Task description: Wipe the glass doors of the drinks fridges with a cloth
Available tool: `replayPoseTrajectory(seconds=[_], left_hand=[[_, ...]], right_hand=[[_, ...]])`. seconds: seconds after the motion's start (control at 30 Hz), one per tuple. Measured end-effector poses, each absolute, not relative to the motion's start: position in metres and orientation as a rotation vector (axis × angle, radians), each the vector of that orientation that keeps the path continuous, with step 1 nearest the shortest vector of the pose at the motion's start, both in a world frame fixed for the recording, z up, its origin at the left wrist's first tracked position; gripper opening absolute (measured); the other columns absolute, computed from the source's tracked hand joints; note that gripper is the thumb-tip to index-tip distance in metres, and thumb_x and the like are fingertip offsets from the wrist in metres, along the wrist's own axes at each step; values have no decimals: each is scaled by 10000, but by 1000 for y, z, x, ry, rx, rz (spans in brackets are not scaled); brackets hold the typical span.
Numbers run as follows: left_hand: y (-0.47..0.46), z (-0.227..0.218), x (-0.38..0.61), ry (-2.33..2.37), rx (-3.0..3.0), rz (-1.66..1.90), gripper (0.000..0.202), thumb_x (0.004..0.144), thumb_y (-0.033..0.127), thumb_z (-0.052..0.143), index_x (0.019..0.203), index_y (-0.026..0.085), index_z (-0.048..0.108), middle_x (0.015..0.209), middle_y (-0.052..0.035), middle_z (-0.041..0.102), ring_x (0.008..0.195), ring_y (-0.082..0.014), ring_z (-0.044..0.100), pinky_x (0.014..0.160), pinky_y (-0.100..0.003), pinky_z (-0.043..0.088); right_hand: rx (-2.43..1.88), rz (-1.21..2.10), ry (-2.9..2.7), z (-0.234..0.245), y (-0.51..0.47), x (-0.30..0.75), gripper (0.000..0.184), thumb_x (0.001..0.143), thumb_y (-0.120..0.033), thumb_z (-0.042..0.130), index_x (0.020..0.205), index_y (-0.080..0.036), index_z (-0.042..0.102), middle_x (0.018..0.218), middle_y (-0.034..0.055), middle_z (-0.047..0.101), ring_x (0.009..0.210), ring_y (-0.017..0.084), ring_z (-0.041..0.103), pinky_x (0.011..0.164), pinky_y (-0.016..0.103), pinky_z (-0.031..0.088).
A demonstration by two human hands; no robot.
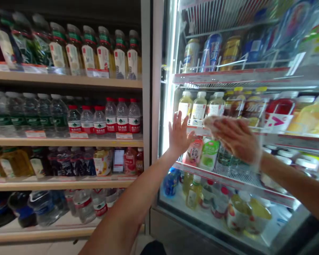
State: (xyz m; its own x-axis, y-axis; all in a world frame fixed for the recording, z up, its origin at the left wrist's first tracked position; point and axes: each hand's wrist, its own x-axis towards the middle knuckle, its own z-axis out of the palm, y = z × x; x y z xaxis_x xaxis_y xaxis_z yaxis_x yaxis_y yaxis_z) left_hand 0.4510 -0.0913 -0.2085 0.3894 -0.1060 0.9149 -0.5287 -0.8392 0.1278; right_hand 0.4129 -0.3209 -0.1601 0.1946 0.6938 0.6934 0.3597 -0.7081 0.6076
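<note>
My left hand is open, fingers spread and pointing up, at the left side of the glass door of a lit drinks fridge. Whether its palm touches the glass I cannot tell. To its right, my right hand is flat and blurred by motion, over a pale, thin cloth held against the glass. Some of the cloth is hidden under the fingers. Behind the hands, inside the fridge, stand white-capped bottles, a pink carton-like pack and a green pack.
Left of the fridge, a wooden shelf unit holds rows of drink bottles, including red-capped water bottles. A grey upright separates it from the fridge. Cans sit on the fridge's upper rack. Larger bottles stand at the bottom.
</note>
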Motion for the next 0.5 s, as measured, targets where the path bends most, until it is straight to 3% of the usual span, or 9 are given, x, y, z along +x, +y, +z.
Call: replayPoseTrajectory(seconds=[0.13, 0.3, 0.4, 0.5], left_hand=[[-103, -208, 453, -548, 2266, 1460, 646, 894, 485, 379, 1443, 220, 165, 1533, -114, 122, 1414, -273, 14, 1106, -566, 117], [-104, -216, 459, -604, 2260, 1559, 701, 866, 573, 377, 1440, 216, 192, 1519, -144, 166, 1410, -292, 39, 1089, -584, 144], [-102, -220, 461, -610, 2254, 1600, 713, 857, 576, 397, 1439, 217, 196, 1514, -151, 176, 1409, -293, 54, 1088, -582, 155], [-103, -225, 460, -605, 2255, 1611, 719, 850, 580, 408, 1431, 199, 222, 1506, -168, 192, 1407, -301, 58, 1085, -583, 157]], right_hand=[[2139, 1983, 481, -151, -332, 409, 409, 846, -266, 467, 1237, -173, 543, 1457, 106, 329, 1366, 326, 217, 1074, 547, 230], [2017, 1464, 899, -184, -333, 408, 466, 835, -200, 460, 1295, -280, 470, 1392, 13, 443, 1352, 211, 282, 1097, 465, 251], [2125, 1700, 695, -175, -337, 410, 528, 851, -204, 441, 1367, -296, 371, 1452, 11, 352, 1374, 230, 232, 1093, 503, 237], [2184, 1929, 479, -169, -340, 409, 529, 855, -232, 443, 1377, -266, 370, 1488, 43, 274, 1391, 283, 167, 1081, 555, 220]])
